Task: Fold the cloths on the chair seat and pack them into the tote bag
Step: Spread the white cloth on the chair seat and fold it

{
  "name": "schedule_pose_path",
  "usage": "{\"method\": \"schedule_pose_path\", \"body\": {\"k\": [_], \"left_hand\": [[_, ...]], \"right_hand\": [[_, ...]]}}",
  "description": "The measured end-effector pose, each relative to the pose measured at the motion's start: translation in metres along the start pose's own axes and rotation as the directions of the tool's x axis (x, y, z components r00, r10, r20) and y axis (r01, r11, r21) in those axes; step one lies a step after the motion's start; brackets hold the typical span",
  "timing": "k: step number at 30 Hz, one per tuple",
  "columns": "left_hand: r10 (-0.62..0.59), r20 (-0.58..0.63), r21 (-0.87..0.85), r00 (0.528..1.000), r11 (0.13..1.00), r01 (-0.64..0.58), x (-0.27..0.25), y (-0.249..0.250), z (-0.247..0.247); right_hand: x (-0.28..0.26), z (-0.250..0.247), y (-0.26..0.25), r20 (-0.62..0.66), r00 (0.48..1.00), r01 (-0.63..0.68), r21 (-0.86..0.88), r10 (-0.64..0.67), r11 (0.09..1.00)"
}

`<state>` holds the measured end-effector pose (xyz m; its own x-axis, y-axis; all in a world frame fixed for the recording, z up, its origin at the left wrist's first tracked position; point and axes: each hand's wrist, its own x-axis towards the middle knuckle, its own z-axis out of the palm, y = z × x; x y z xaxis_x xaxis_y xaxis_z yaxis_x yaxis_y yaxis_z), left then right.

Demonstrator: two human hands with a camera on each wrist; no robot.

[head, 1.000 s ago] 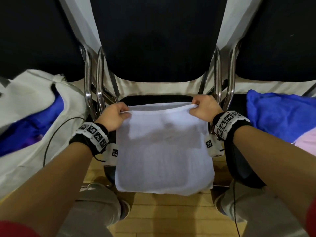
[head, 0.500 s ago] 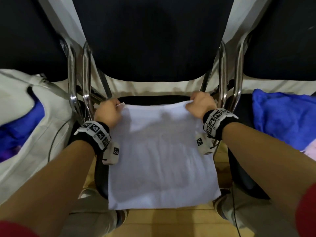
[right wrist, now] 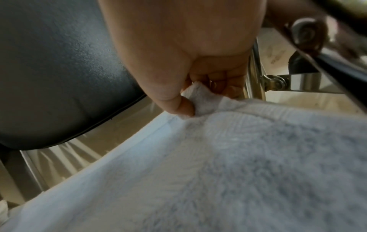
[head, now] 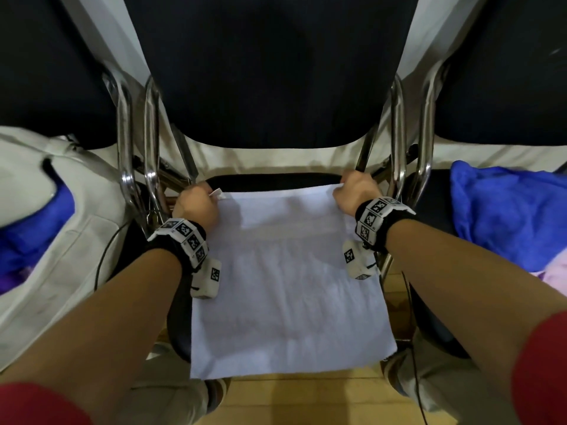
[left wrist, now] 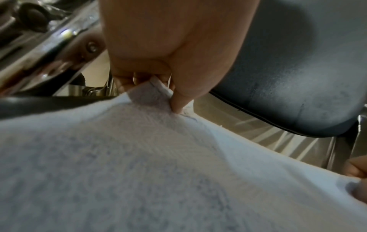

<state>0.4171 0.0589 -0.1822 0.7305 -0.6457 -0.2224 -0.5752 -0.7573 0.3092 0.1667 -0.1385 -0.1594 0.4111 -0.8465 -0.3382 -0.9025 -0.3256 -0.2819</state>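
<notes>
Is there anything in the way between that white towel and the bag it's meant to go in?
Yes: the chairs' chrome frame tubes rise between the white towel and the tote bag on the left. Both hands pinch the towel's far corners.

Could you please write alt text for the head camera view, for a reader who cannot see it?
Two hands spread a white cloth over a black chair seat: the left hand and the right hand each pinch a far corner. A tote bag with blue fabric inside sits to the left, and a blue cloth lies on the next seat, right.
</notes>
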Motion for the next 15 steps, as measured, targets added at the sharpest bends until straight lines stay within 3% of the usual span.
{"method": "schedule_pose_path", "body": {"k": [7,12,15], "left_hand": [[-0.028,-0.044,-0.019,0.999,0.999,0.027,-0.002,0.003,-0.002],[0.073,-0.141,0.045,0.987,0.997,-0.067,-0.009,0.011,-0.007],[0.165,-0.037,0.089,0.986,0.983,-0.162,-0.010,0.025,-0.004]], "right_hand": [[-0.003,0.010,0.001,-0.066,0.998,0.015,0.022,-0.013,1.000],[-0.006,0.014,0.000,-0.191,0.952,0.214,-0.137,-0.238,0.967],[-0.008,0.018,-0.013,-0.149,0.906,0.372,-0.165,-0.396,0.913]]}}
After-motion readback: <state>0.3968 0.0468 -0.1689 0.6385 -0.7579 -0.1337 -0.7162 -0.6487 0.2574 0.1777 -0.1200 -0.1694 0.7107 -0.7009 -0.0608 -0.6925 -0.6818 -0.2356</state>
